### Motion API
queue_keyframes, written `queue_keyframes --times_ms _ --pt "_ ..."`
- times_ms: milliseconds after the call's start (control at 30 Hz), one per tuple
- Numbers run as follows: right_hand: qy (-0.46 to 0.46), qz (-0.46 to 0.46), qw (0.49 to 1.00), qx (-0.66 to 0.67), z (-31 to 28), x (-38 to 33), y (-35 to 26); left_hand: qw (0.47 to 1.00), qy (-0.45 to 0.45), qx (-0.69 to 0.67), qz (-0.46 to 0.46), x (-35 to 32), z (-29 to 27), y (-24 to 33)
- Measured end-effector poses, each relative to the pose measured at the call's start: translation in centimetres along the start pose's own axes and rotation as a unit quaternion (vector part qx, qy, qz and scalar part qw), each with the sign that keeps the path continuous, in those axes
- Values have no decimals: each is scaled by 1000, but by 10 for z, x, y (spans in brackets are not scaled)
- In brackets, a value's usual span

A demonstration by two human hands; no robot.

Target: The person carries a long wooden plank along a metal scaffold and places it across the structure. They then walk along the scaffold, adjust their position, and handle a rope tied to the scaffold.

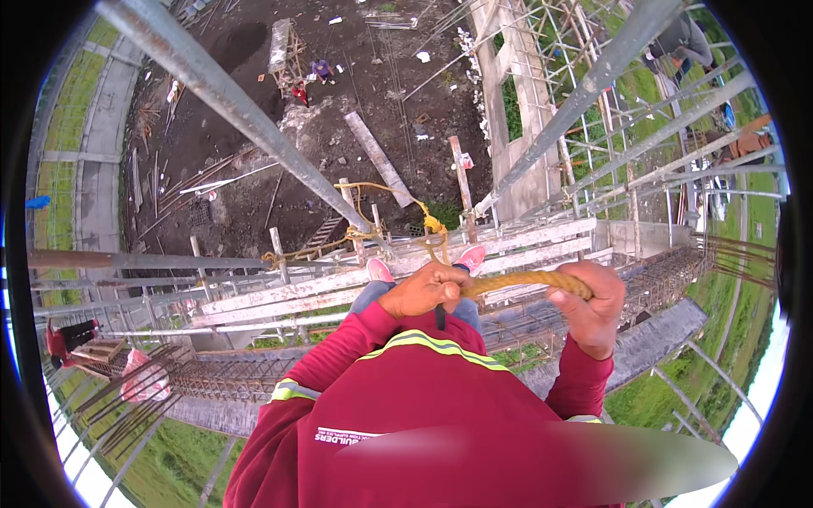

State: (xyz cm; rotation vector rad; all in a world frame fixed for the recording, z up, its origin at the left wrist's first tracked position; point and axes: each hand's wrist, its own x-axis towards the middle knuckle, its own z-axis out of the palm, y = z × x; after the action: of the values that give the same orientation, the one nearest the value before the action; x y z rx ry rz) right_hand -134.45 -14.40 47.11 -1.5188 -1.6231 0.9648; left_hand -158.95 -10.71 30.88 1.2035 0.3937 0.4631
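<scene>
A thick yellow rope (525, 279) is stretched between my two hands, held in front of my chest. Near my waist, my left hand (428, 288) is closed around it, fingers wrapped over. My right hand (590, 306), raised off to the right, is also closed on the rope. Beyond my left hand, thinner yellow rope hangs past my feet to a bundled knot (434, 224). From there a strand loops left toward a wooden stake (345, 193) and a steel pipe (279, 152). My pink shoes (472, 257) stand at white-stained planks (500, 258).
Scaffold pipes (584, 97) rise on both sides. Rebar cages (224, 378) run behind me, left and right. Far below lies dark ground with a long board (377, 157) and people (322, 69). Another person (66, 340) is at far left, one more (690, 42) at upper right.
</scene>
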Motion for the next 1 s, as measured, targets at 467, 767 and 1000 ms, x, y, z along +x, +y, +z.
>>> queue_keyframes --times_ms 467,767,1000 --pt "367 -139 908 147 -151 14 -41 768 603 211 -38 -162 -128 15" --pt "-111 -52 921 370 227 85 33 814 519 -172 198 2 -57 107" --pt "-142 -77 859 485 96 149 -8 885 445 123 57 -75 -82 108"
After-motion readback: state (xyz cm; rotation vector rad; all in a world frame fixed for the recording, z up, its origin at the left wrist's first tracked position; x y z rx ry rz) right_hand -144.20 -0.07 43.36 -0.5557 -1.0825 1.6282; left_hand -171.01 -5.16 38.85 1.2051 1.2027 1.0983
